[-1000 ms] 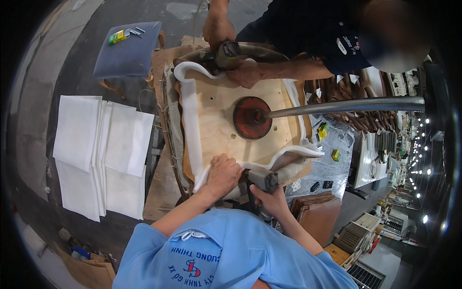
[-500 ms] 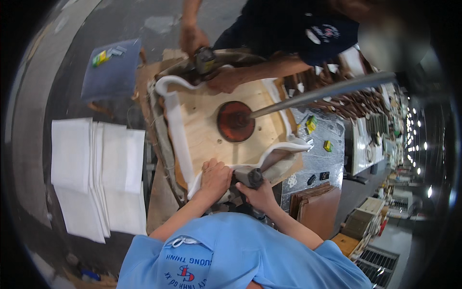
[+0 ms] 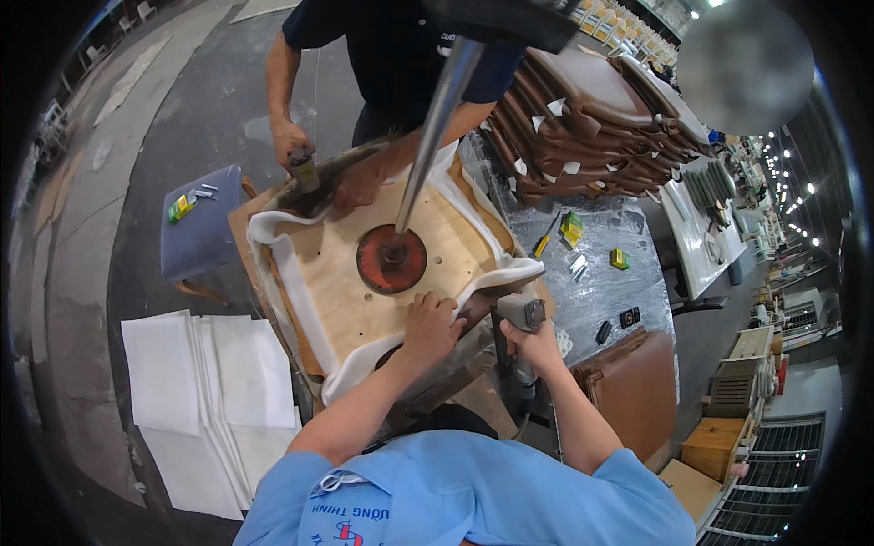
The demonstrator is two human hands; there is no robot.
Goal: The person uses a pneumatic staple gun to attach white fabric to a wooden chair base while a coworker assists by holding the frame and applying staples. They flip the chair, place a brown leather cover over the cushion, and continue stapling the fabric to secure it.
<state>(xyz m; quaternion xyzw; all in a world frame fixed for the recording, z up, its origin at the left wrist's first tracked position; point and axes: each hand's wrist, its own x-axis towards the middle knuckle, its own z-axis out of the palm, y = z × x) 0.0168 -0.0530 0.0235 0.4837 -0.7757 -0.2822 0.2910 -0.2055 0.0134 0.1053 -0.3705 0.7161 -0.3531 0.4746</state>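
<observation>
Nearest, the right hand is wrapped firmly round the handle of a grey gun-shaped tool, whose blocky head sits just beside the near right edge of the work. The tool looks hard and fairly heavy; the handle, below its head, is the natural place to grip. The left hand is half closed, fingers bent over the near edge of a pale wooden panel (whether it also pinches cloth under the palm, I cannot tell).

That panel lies between two people, flat, roughly square and drilled with small holes. It looks stiff and smooth, best held by its rim. White padding curls round it in a wavy border, apparently light, soft and easily squashed, so a flat hand would suit it. Beside the left hand shows a fold of brown cover, smooth and probably pliable but a little slippery.

A round red disc stands on the panel's middle, under a shiny metal rod. Across from it, a co-worker's hand grips another tool. Farther off, brown upholstered pieces lie heaped, plump and creased.
</observation>
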